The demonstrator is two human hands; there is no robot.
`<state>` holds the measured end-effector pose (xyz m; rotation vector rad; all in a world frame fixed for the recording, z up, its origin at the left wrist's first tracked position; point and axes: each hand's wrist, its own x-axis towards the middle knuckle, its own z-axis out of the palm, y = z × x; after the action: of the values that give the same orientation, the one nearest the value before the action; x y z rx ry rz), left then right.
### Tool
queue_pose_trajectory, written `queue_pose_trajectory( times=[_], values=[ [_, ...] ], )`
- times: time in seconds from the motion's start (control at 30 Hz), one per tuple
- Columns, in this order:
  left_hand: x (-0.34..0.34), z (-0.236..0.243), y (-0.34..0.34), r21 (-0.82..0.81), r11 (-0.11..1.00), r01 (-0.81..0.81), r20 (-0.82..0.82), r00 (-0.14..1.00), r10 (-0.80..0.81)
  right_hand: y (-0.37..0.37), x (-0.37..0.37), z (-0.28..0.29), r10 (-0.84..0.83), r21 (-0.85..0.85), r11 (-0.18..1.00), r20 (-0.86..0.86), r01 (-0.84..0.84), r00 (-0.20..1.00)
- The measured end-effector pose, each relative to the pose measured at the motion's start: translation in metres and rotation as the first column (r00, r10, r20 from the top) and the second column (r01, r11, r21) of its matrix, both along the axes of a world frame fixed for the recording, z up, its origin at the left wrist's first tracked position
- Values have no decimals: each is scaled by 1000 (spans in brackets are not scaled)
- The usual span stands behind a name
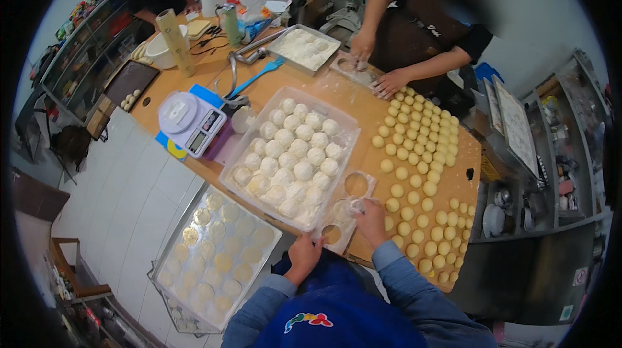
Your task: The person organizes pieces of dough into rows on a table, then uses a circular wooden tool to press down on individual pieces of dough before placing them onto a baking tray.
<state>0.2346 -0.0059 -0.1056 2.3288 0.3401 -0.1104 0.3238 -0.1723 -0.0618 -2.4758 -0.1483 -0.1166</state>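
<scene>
Just in front of me on the wooden table lies a flat, flour-dusted board with round holes [345, 223]. My left hand [304, 256] is closed on its near left corner, thumb and fingers at the edge. My right hand [371, 220] bends its fingers down over the board's middle, against something whitish that they partly hide. Through the holes at either end the brown tabletop shows. Beyond the board stands a translucent plastic tub [353, 129] of floured white dough balls [298, 148]. Many smaller yellow balls [414, 147] lie in rows to the right.
At left, a metal tray [269, 234] of flat dough rounds rests on a rack. A white kitchen scale [188, 121], blue spatula [259, 76] and flour tray [304, 48] stand farther back. Across the table, a co-worker's hands [389, 82] work at a similar board; another person stands far left.
</scene>
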Motion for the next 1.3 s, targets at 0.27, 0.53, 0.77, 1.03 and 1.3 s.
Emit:
queue_pose_trajectory(
  times=[0.27,0.53,0.77,1.03,1.3],
  values=[
    [-1,0,1,16,1000,21,-22,1000,-21,-7,-2,-5,-31,-7,999,71,31,997],
    [-1,2,1,-33,999,-26,-1,1000,26,12,1,-14,109,-84,991,27,-106,994],
    [-2,0,2,-4,1000,17,-12,1000,-17,17,-3,-19,122,-110,986,-47,-126,991],
    [0,3,2,3,1000,-8,-27,1000,8,19,1,-19,160,-132,976,-97,-172,982],
    [0,6,2,5,1000,5,-26,1000,-5,13,1,-20,141,-44,989,-41,-142,989]
  ],
)
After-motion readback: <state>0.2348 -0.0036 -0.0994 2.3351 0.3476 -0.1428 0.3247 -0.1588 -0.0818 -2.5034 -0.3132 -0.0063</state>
